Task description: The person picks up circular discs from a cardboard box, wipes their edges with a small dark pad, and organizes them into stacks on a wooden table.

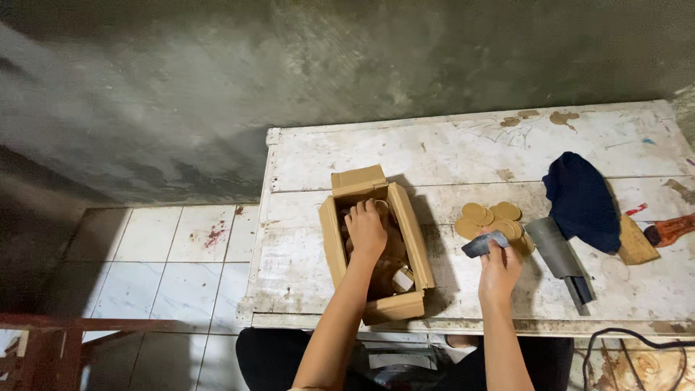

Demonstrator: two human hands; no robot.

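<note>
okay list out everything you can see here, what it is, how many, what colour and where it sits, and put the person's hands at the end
table: one, worn white wood, against a grey wall
cardboard box: one, brown, open, on the table's left part
wooden discs: a small pile, tan, right of the box; exact count unclear
grey sheet: one, grey, curled, beside the discs
cloth: one, dark blue, on the table's right side
wooden wedge: one, tan, right of the cloth
orange-handled tool: one, at the right edge, partly cut off
cable: one, black, below the table front
left hand: reaching inside the box
right hand: pinching a small grey piece near the discs
</note>
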